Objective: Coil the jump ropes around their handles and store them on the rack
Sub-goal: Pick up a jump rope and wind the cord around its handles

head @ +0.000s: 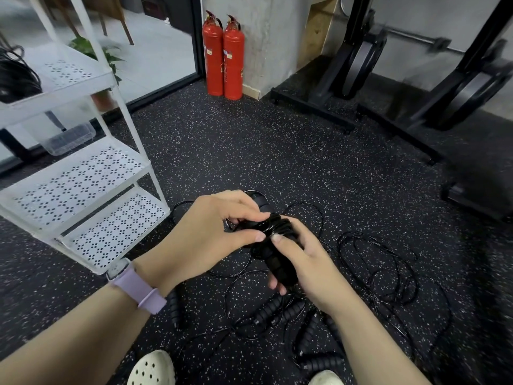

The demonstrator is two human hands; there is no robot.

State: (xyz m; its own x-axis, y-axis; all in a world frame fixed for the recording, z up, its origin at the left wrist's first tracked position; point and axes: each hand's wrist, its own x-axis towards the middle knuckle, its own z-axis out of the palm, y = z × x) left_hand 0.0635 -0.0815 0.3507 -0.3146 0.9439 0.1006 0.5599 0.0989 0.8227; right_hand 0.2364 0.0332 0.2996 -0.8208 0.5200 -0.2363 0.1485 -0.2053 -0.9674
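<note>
Both hands meet at frame centre on one rope bundle (270,240). The right hand (302,262) wraps its fingers round the ribbed handles; the left hand (205,232) pinches the coiled cord at the top with thumb and fingers. On the floor (277,151), from 3 to 6 o'clock of the bundle, lie loose cords (388,273) and about six more handles (280,311) (count uncertain, some overlap). The white rack (83,173), three shelves, stands at 9 to 10 o'clock; one coiled rope (15,76) sits on its top shelf. Two extinguishers (223,56) stand at 12 o'clock.
</note>
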